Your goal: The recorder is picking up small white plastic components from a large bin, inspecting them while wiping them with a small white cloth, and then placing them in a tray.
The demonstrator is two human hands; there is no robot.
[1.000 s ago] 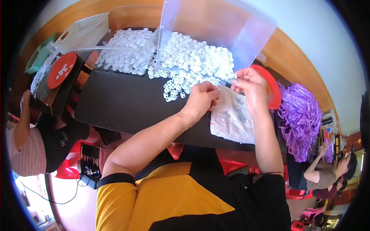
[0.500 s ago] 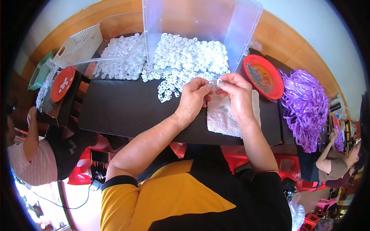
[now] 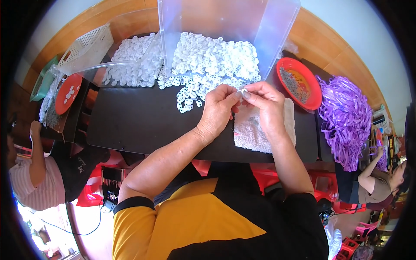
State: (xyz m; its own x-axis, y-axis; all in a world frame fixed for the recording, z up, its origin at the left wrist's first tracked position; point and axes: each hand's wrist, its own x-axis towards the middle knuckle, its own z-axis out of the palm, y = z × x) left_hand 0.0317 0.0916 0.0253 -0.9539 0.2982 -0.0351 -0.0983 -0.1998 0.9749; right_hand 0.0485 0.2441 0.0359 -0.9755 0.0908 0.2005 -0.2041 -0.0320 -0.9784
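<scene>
My left hand (image 3: 216,110) and my right hand (image 3: 267,104) meet above the dark table (image 3: 130,117), thumbs and forefingers pinched together. Between the fingertips is a small white plastic piece (image 3: 244,91), mostly covered by them; its exact kind is too small to tell. Beneath my right hand lies a white towel (image 3: 253,134). Just beyond my left hand, a spill of small white plastic pieces with holes (image 3: 186,97) runs from a clear plastic bin (image 3: 229,19) tipped on its side, with a heap of the same pieces inside.
A red bowl (image 3: 315,102) holding small grey parts stands right of the towel, beside a pile of purple straps (image 3: 346,121). At left are another clear bin (image 3: 130,21), a white basket (image 3: 86,47) and a red plate (image 3: 60,97). People sit at both sides.
My fingertips have closed further over the white piece, so less of it shows. My forearms stay nearly where they were; the view has shifted slightly.
</scene>
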